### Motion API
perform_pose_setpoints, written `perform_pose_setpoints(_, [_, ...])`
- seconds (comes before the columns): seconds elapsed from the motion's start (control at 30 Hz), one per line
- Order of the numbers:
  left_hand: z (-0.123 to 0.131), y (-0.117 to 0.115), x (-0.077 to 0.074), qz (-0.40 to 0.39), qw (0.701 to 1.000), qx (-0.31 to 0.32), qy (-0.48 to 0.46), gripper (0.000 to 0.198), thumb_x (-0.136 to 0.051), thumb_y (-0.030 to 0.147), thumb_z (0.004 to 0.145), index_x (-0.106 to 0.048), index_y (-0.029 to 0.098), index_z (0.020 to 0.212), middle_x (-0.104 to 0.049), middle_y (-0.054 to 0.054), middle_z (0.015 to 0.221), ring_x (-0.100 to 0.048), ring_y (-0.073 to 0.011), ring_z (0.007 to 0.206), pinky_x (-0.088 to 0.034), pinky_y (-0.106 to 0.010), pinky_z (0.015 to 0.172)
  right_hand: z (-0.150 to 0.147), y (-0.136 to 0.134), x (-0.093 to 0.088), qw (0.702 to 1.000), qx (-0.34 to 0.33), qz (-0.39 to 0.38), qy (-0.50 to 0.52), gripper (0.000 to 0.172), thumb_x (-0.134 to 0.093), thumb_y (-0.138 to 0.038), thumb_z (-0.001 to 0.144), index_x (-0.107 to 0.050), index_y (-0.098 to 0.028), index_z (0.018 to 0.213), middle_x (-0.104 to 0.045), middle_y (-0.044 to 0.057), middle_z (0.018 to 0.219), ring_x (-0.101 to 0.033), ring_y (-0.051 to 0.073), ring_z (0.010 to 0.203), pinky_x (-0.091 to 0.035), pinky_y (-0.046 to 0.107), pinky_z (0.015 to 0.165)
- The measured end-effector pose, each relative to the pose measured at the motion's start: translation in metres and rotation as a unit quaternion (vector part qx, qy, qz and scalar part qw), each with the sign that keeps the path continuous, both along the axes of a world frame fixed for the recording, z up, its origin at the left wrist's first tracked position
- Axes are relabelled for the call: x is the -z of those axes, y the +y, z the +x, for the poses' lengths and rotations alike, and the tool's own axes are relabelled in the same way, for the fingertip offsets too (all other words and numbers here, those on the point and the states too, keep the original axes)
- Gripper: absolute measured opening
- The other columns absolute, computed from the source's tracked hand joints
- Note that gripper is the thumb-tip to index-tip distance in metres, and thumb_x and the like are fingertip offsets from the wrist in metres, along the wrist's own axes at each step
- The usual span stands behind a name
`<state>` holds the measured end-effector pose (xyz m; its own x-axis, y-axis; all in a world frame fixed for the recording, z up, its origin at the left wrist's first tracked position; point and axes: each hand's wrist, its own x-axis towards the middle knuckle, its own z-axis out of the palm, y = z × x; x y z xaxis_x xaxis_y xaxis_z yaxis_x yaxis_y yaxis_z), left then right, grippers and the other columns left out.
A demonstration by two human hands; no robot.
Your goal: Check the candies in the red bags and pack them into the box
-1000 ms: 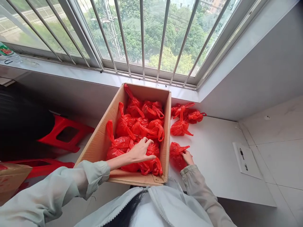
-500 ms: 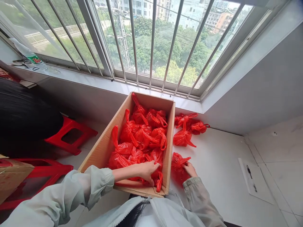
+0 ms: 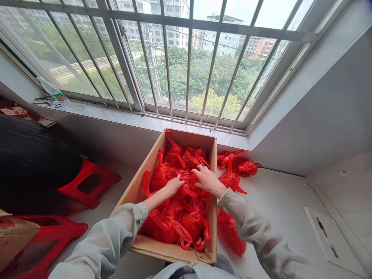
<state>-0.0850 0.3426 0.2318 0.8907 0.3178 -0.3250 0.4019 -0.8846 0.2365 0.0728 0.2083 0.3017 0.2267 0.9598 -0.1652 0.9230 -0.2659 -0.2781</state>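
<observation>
An open cardboard box (image 3: 158,254) holds several knotted red plastic bags with looped handles; what they contain is hidden. My left hand (image 3: 173,186) reaches into the middle of it, fingers closed on a red plastic bag (image 3: 186,190). From the right side my right hand (image 3: 208,180) comes over the box wall, its bent fingers around the upper right part of the same cluster of bags. The fingertips of both hands are partly hidden in the crumpled plastic. Beneath my right sleeve, outside the box, lies another red bag (image 3: 232,234).
More tied red bags (image 3: 231,180) lie on the white surface right of the box. A pen (image 3: 322,226) rests on a pale sheet at far right. Red stools (image 3: 100,170) stand left, one beneath a black bag (image 3: 35,162). A barred window and sill with a bottle (image 3: 56,93) are behind.
My right hand has moved from the bag outside the box into the box. My left hand has shifted from the near right corner to the middle. The view has tilted up.
</observation>
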Motion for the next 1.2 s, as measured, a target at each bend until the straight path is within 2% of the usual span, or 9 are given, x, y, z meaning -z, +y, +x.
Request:
perform_pose_setpoints(0.17, [-0.001, -0.015, -0.004, 0.009, 1.000, 0.007, -0.002, 0.026, -0.060, 0.029, 0.095, -0.060, 0.015, 0.117, -0.060, -0.009, 0.120, -0.063, -0.0220, 0.101, -0.055, -0.042, 0.085, -0.013, 0.027, 0.019, 0.985, -0.045, -0.154, -0.067, 0.032, -0.059, -0.034, 0.095, -0.058, -0.015, 0.121, -0.061, 0.009, 0.120, -0.063, 0.021, 0.102, -0.055, 0.042, 0.086])
perform_pose_setpoints(0.3, [0.000, -0.032, -0.012, -0.005, 1.000, 0.011, -0.017, 0.029, -0.060, 0.028, 0.095, -0.058, 0.016, 0.121, -0.058, -0.010, 0.123, -0.062, -0.0216, 0.100, -0.055, -0.041, 0.084, -0.010, 0.018, 0.016, 0.974, -0.075, -0.188, -0.103, 0.032, -0.059, -0.034, 0.094, -0.059, -0.017, 0.121, -0.060, 0.010, 0.122, -0.062, 0.021, 0.104, -0.054, 0.041, 0.088])
perform_pose_setpoints(0.4, [0.000, -0.036, -0.020, -0.004, 1.000, 0.010, -0.023, 0.043, -0.063, 0.026, 0.092, -0.051, 0.019, 0.132, -0.051, -0.011, 0.136, -0.058, -0.0261, 0.112, -0.053, -0.045, 0.091, -0.012, 0.012, 0.014, 0.968, -0.088, -0.206, -0.113, 0.031, -0.059, -0.034, 0.095, -0.059, -0.016, 0.120, -0.061, 0.009, 0.121, -0.063, 0.021, 0.102, -0.055, 0.041, 0.087])
perform_pose_setpoints(0.47, [0.000, -0.026, -0.026, 0.021, 0.999, -0.023, -0.031, 0.050, -0.064, 0.024, 0.092, -0.046, 0.021, 0.139, -0.044, -0.012, 0.144, -0.051, -0.0299, 0.123, -0.048, -0.051, 0.099, -0.013, 0.011, 0.014, 0.967, -0.091, -0.209, -0.114, 0.031, -0.059, -0.034, 0.095, -0.059, -0.016, 0.120, -0.062, 0.009, 0.119, -0.063, 0.021, 0.101, -0.055, 0.041, 0.086])
perform_pose_setpoints(0.57, [-0.005, 0.003, -0.033, 0.079, 0.988, -0.130, -0.029, 0.046, -0.060, 0.025, 0.095, -0.046, 0.020, 0.138, -0.045, -0.012, 0.143, -0.049, -0.0311, 0.125, -0.042, -0.057, 0.104, -0.007, 0.012, 0.012, 0.971, -0.089, -0.189, -0.118, 0.032, -0.059, -0.034, 0.095, -0.058, -0.016, 0.122, -0.061, 0.009, 0.121, -0.063, 0.021, 0.102, -0.055, 0.041, 0.086])
perform_pose_setpoints(0.7, [-0.019, 0.036, -0.022, 0.080, 0.974, -0.213, 0.013, 0.040, -0.061, 0.030, 0.094, -0.052, 0.017, 0.131, -0.054, -0.012, 0.132, -0.058, -0.0277, 0.113, -0.052, -0.050, 0.093, 0.005, 0.020, 0.006, 0.975, -0.075, -0.165, -0.127, 0.033, -0.058, -0.033, 0.095, -0.057, -0.017, 0.124, -0.060, 0.009, 0.122, -0.063, 0.021, 0.102, -0.055, 0.041, 0.086])
perform_pose_setpoints(0.9, [-0.021, 0.038, 0.002, -0.018, 0.989, -0.146, 0.002, 0.034, -0.060, 0.031, 0.095, -0.056, 0.017, 0.126, -0.058, -0.010, 0.126, -0.060, -0.0250, 0.108, -0.053, -0.047, 0.091, -0.019, 0.041, 0.015, 0.971, -0.100, -0.182, -0.115, 0.044, -0.059, -0.032, 0.094, -0.049, -0.019, 0.135, -0.054, 0.011, 0.133, -0.062, 0.023, 0.106, -0.056, 0.043, 0.086])
perform_pose_setpoints(1.03, [-0.015, 0.037, 0.004, -0.073, 0.991, -0.107, -0.034, 0.035, -0.060, 0.031, 0.095, -0.055, 0.017, 0.127, -0.057, -0.011, 0.128, -0.058, -0.0265, 0.113, -0.051, -0.049, 0.095, -0.040, 0.049, 0.025, 0.959, -0.145, -0.226, -0.093, 0.035, -0.059, -0.033, 0.094, -0.056, -0.016, 0.125, -0.059, 0.010, 0.124, -0.062, 0.023, 0.105, -0.054, 0.044, 0.088])
perform_pose_setpoints(1.2, [-0.017, 0.035, 0.004, -0.146, 0.985, -0.069, -0.060, 0.037, -0.061, 0.029, 0.094, -0.055, 0.017, 0.129, -0.056, -0.011, 0.131, -0.057, -0.0274, 0.116, -0.049, -0.051, 0.097, -0.030, 0.051, 0.024, 0.949, -0.181, -0.245, -0.082, 0.032, -0.059, -0.034, 0.094, -0.059, -0.016, 0.121, -0.061, 0.010, 0.122, -0.062, 0.021, 0.104, -0.054, 0.042, 0.088])
